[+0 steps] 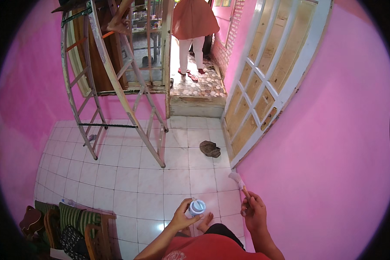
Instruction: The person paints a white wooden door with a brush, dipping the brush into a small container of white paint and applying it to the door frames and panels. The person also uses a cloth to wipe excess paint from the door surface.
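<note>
My left hand grips a small light-blue plastic cup at waist height, over the tiled floor. Bluish liquid, seemingly paint, shows inside, and a pale strip stands against its far rim. In my right hand is a paintbrush, held by its wooden handle close to the pink wall. Its pale bristles point up and away from me, near the foot of a door. The door has white framing and bare tan panels.
An aluminium ladder stands ahead on the left, with another person's bare foot on it. A second person stands beyond the doorway step. A crumpled dark cloth lies on the tiles. Wooden chairs with striped cushions sit lower left.
</note>
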Action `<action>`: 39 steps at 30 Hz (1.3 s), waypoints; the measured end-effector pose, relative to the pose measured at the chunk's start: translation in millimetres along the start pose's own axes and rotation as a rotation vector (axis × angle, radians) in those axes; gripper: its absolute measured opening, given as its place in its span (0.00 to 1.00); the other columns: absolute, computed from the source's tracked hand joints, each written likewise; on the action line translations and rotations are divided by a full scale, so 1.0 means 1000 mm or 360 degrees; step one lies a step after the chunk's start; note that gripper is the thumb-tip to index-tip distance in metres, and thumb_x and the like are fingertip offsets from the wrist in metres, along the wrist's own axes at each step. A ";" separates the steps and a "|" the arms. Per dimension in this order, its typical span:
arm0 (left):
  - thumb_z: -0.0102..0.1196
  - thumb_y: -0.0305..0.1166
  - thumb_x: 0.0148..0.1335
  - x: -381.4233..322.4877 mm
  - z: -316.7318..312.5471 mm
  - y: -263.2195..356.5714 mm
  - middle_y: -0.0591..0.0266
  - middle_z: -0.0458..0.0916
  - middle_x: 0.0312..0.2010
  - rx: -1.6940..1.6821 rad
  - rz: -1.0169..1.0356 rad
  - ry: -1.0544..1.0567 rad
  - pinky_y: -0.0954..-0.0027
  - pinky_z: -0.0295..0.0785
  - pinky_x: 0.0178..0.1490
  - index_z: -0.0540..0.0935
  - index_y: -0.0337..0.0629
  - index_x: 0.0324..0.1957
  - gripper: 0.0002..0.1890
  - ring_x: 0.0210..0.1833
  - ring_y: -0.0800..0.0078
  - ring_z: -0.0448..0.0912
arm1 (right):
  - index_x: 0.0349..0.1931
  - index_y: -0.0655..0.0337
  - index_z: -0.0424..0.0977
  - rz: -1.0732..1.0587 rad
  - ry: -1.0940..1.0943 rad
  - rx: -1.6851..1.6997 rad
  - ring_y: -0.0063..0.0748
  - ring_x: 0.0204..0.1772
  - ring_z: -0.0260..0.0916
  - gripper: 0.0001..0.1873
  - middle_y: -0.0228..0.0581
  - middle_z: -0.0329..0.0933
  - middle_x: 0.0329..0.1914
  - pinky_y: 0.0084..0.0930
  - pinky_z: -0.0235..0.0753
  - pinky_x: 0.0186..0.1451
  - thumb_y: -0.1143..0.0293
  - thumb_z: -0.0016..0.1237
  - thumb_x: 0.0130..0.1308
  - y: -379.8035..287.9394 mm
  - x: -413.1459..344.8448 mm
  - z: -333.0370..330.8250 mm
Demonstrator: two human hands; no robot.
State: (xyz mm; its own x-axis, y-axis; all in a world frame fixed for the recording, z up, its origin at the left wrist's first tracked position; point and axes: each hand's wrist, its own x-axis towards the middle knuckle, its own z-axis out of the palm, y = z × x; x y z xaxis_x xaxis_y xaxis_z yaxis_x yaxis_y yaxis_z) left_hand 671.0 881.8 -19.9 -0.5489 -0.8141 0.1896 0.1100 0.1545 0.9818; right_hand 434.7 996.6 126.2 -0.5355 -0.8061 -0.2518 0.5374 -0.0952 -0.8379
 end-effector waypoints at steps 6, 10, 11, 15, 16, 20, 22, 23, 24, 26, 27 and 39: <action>0.73 0.26 0.54 0.040 -0.017 -0.016 0.56 0.72 0.60 0.0009 -0.0096 0.0030 0.63 0.66 0.70 0.67 0.39 0.63 0.37 0.65 0.66 0.72 | 0.59 0.66 0.68 0.0033 -0.0054 0.0050 0.31 0.35 0.75 0.16 0.40 0.76 0.40 0.26 0.69 0.31 0.67 0.42 0.77 -0.001 0.058 0.016; 0.72 0.24 0.55 0.082 -0.024 -0.019 0.56 0.72 0.60 0.0061 -0.0096 0.0056 0.63 0.67 0.69 0.66 0.39 0.62 0.36 0.65 0.67 0.72 | 0.61 0.66 0.67 0.0060 -0.0078 0.0135 0.32 0.35 0.74 0.17 0.41 0.76 0.40 0.26 0.69 0.31 0.68 0.42 0.77 0.000 0.116 0.020; 0.72 0.24 0.55 0.096 -0.025 -0.017 0.56 0.72 0.60 0.0069 -0.0098 0.0049 0.63 0.67 0.69 0.66 0.40 0.63 0.36 0.65 0.67 0.72 | 0.62 0.67 0.66 0.0069 -0.0089 0.0187 0.32 0.35 0.74 0.18 0.41 0.76 0.40 0.26 0.69 0.31 0.68 0.42 0.77 -0.001 0.131 0.021; 0.71 0.24 0.55 0.154 -0.029 -0.005 0.56 0.73 0.59 0.0182 -0.0186 -0.0018 0.63 0.68 0.68 0.65 0.40 0.62 0.35 0.65 0.67 0.72 | 0.63 0.67 0.67 0.0079 -0.0128 0.0289 0.30 0.35 0.74 0.18 0.41 0.76 0.41 0.26 0.70 0.31 0.68 0.42 0.78 -0.012 0.187 0.027; 0.72 0.25 0.54 0.173 -0.028 0.001 0.55 0.74 0.59 0.0193 -0.0153 -0.0011 0.64 0.68 0.68 0.66 0.40 0.63 0.36 0.64 0.67 0.73 | 0.63 0.67 0.67 0.0083 -0.0118 0.0305 0.30 0.35 0.74 0.18 0.41 0.76 0.41 0.26 0.70 0.31 0.68 0.42 0.78 -0.017 0.199 0.028; 0.72 0.25 0.54 0.239 -0.019 0.006 0.56 0.75 0.59 0.0200 -0.0056 -0.0060 0.65 0.69 0.67 0.67 0.40 0.63 0.36 0.63 0.67 0.74 | 0.61 0.64 0.69 0.0073 -0.0121 0.0293 0.26 0.35 0.74 0.17 0.36 0.76 0.40 0.24 0.70 0.31 0.67 0.40 0.79 -0.043 0.248 0.024; 0.72 0.24 0.54 0.265 -0.014 -0.001 0.56 0.75 0.59 0.0189 -0.0075 -0.0087 0.65 0.68 0.67 0.66 0.40 0.63 0.36 0.63 0.67 0.74 | 0.61 0.64 0.69 0.0063 -0.0102 0.0313 0.26 0.35 0.74 0.17 0.36 0.76 0.40 0.24 0.70 0.32 0.67 0.40 0.79 -0.052 0.270 0.019; 0.71 0.23 0.54 0.277 -0.012 -0.005 0.56 0.75 0.60 0.0169 -0.0093 -0.0099 0.65 0.68 0.67 0.66 0.40 0.63 0.36 0.64 0.67 0.74 | 0.62 0.64 0.69 0.0044 -0.0061 0.0308 0.26 0.35 0.73 0.17 0.36 0.76 0.40 0.23 0.70 0.32 0.67 0.40 0.79 -0.057 0.280 0.014; 0.71 0.23 0.54 0.290 -0.007 -0.008 0.56 0.75 0.60 0.0170 -0.0105 -0.0120 0.65 0.68 0.67 0.66 0.40 0.63 0.36 0.64 0.67 0.74 | 0.62 0.64 0.70 0.0028 -0.0009 0.0300 0.25 0.35 0.73 0.17 0.35 0.76 0.40 0.23 0.70 0.32 0.67 0.40 0.79 -0.061 0.288 0.009; 0.70 0.22 0.55 0.316 0.001 -0.011 0.55 0.75 0.60 0.0054 -0.0046 -0.0157 0.65 0.68 0.68 0.66 0.40 0.63 0.35 0.64 0.67 0.73 | 0.63 0.65 0.68 0.0007 0.0019 0.0341 0.25 0.35 0.73 0.18 0.36 0.76 0.40 0.22 0.71 0.31 0.68 0.41 0.78 -0.064 0.304 -0.001; 0.70 0.22 0.55 0.325 0.001 -0.013 0.55 0.75 0.60 0.0054 -0.0062 -0.0174 0.65 0.68 0.68 0.66 0.40 0.63 0.35 0.64 0.67 0.73 | 0.64 0.66 0.67 -0.0015 0.0025 0.0371 0.25 0.36 0.74 0.19 0.36 0.76 0.40 0.22 0.71 0.31 0.68 0.43 0.78 -0.063 0.312 -0.003; 0.71 0.21 0.54 0.486 0.006 -0.063 0.58 0.74 0.59 -0.0220 -0.0233 -0.0625 0.66 0.66 0.68 0.65 0.38 0.64 0.37 0.64 0.70 0.72 | 0.59 0.63 0.69 -0.0111 0.0480 0.0327 0.24 0.36 0.72 0.14 0.35 0.75 0.41 0.21 0.70 0.31 0.69 0.42 0.78 -0.068 0.389 0.000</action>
State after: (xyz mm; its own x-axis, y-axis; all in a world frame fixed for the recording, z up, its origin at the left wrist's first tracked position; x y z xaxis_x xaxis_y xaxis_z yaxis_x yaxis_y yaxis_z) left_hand 392.2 480.3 10.6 -0.8374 -0.5430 0.0622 0.1029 -0.0449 0.9937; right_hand 189.9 689.7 84.7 -0.7268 -0.5880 -0.3549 0.5963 -0.2838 -0.7509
